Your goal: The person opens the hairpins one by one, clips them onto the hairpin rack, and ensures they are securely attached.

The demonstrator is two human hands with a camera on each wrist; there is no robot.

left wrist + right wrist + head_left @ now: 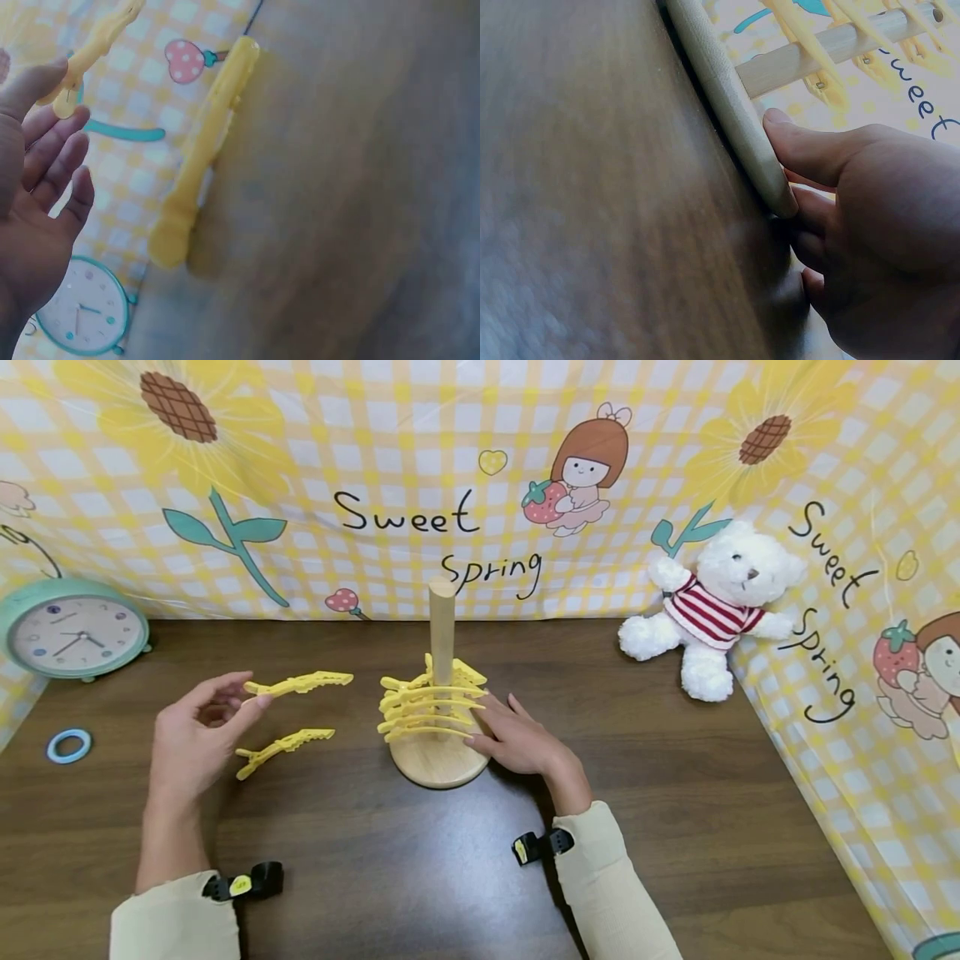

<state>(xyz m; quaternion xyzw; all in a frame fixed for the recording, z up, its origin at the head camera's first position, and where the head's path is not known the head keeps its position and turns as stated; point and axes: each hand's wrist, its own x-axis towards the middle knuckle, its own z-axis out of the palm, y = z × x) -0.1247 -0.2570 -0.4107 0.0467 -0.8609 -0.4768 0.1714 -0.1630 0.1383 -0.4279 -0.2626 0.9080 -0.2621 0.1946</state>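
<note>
Between thumb and forefinger, my left hand [193, 739] pinches a yellow alligator hair clip [311, 682] by its tail end, above the table. A second yellow hair clip [283, 748] lies on the table just nearer to me; it appears large in the left wrist view. A wooden stand [441, 771] has a round base and an upright post, and several yellow hair clips [427, 697] are clamped on that post. On the right side of the base, my right hand [531, 742] grips the rim, thumb on top and fingers at the edge in the right wrist view.
A light blue ring [69, 732] lies at the left of the brown table [375, 877]. Behind it stands a mint-green alarm clock [78, 631]. A white teddy bear [716, 610] in a striped shirt sits at the back right, against the checked cloth [360, 435].
</note>
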